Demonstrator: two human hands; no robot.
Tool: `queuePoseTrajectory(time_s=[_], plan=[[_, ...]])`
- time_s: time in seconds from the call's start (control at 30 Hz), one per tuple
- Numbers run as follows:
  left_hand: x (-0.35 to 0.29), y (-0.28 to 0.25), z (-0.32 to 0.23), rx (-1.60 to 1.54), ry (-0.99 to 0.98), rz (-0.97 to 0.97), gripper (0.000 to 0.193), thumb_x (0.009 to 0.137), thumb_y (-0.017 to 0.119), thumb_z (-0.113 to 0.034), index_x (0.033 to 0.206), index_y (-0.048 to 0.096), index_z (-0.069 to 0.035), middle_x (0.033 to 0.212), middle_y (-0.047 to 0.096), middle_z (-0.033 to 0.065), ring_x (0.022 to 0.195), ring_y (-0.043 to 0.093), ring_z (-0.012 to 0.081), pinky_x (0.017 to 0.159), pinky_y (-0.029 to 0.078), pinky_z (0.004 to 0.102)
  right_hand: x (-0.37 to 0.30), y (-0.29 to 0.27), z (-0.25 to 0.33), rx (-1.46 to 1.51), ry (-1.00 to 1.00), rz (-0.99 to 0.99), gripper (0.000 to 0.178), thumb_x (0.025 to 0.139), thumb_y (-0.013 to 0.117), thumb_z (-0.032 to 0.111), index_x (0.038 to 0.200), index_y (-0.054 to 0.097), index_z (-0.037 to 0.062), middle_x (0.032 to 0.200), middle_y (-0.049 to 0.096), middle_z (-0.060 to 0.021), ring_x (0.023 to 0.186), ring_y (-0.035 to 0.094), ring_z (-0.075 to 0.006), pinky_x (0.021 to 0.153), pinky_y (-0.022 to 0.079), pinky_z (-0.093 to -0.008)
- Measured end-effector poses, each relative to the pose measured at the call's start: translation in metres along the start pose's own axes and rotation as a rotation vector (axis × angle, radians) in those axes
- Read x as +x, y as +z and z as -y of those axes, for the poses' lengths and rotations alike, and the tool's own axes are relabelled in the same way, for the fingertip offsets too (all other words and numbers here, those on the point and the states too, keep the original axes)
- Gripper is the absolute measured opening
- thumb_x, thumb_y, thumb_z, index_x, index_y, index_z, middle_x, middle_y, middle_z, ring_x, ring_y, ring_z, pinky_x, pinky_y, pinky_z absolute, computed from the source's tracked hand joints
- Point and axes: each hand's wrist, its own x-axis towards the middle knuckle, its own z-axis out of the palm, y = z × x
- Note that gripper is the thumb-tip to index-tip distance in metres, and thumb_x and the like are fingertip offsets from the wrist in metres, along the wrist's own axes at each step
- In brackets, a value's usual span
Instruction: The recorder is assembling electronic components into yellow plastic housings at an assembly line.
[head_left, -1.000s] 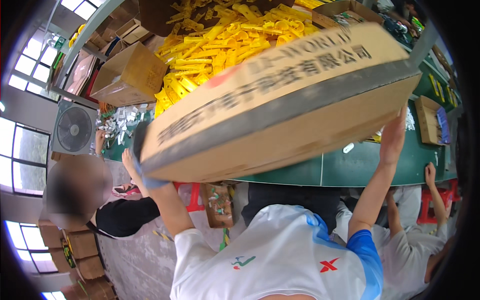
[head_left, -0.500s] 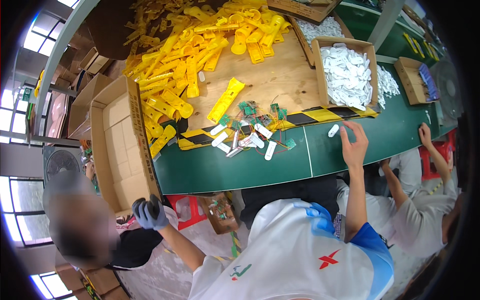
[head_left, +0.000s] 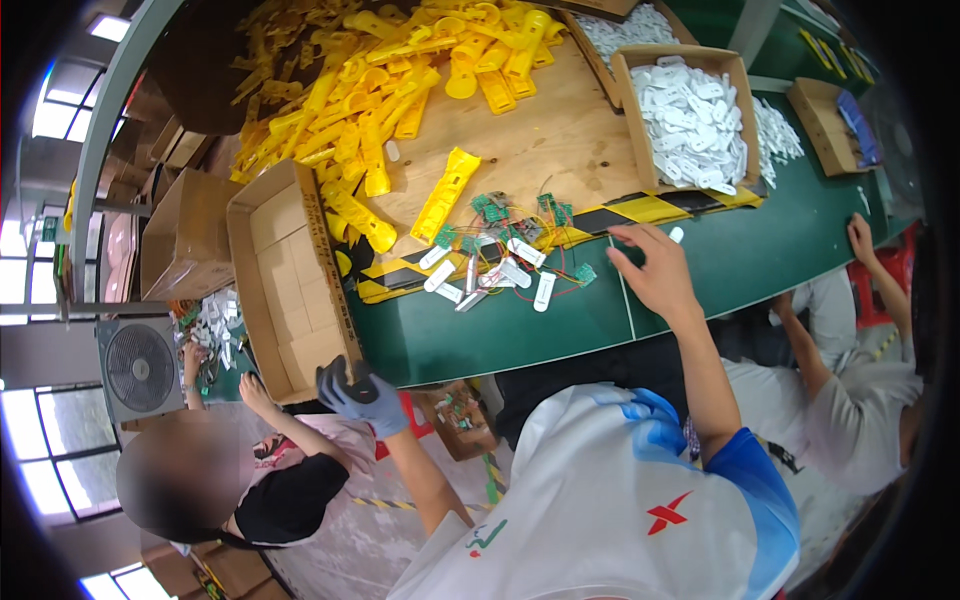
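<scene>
My left hand (head_left: 362, 395), in a grey glove with dark fingertips, grips the near corner of a long, shallow cardboard box (head_left: 290, 285). That box stands at the left end of the green table, and its inside shows bare cardboard. My bare right hand (head_left: 655, 272) hovers over the table with its fingers apart and nothing in them. Left of it lies a tangle of green circuit boards (head_left: 490, 208) with thin wires and several white oblong plastic pieces (head_left: 543, 291). One more white piece (head_left: 677, 235) lies just beyond my right hand. A yellow plastic housing (head_left: 445, 197) rests behind the tangle.
Yellow plastic parts (head_left: 400, 75) are heaped on the wooden board (head_left: 560, 130), edged with yellow-black tape. A carton of white parts (head_left: 690, 120) stands at the right. A co-worker (head_left: 290, 470) sits left, another (head_left: 860, 400) right. A carton (head_left: 458, 420) is below the table.
The cardboard box has moved right along the table with my left hand on its corner. My right hand has moved left, toward the circuit boards, away from the lone white piece.
</scene>
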Motion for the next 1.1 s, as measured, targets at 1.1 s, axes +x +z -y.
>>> queuePoseTrajectory(time_s=[1.1], plan=[[0.002, 0.072, -0.229, -1.639, -1.011, 0.943, 0.054, 0.104, 0.042, -0.033, 0.148, 0.028, -0.005, 0.091, 0.065, 0.0147, 0.070, 0.065, 0.0197, 0.061, 0.052, 0.0290, 0.060, -0.045, 0.053, 0.880, -0.060, -0.050, 0.016, 0.089, 0.067, 0.005, 0.100, 0.057, -0.0012, 0.099, 0.066, -0.0111, 0.084, 0.064, -0.0111, 0.070, 0.050, -0.0228]])
